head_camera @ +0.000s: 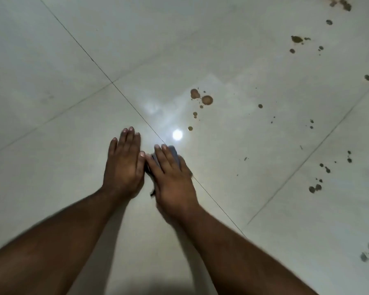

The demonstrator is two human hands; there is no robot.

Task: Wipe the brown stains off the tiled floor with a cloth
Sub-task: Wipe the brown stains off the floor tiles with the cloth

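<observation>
Most of the job is looking undone, as far as I can judge: the pale, glossy tiled floor (254, 67) is still carrying brown stains. Beyond the fingertips and to the right, the biggest cluster of round brown splotches (201, 99) is sitting untouched, with smaller brown spots (315, 187) trailing well off to the right and toward the far corner. Only the tiles under and left of the hands are showing no marks. No containers are appearing anywhere.

The right hand (173, 177) is pressing flat, fingers (161, 155) straight, on a small crumpled grey-blue cloth (173, 152) poking out past the fingertips. The left hand (124, 165) is resting flat just beside it, fingers extended, holding nothing.
</observation>
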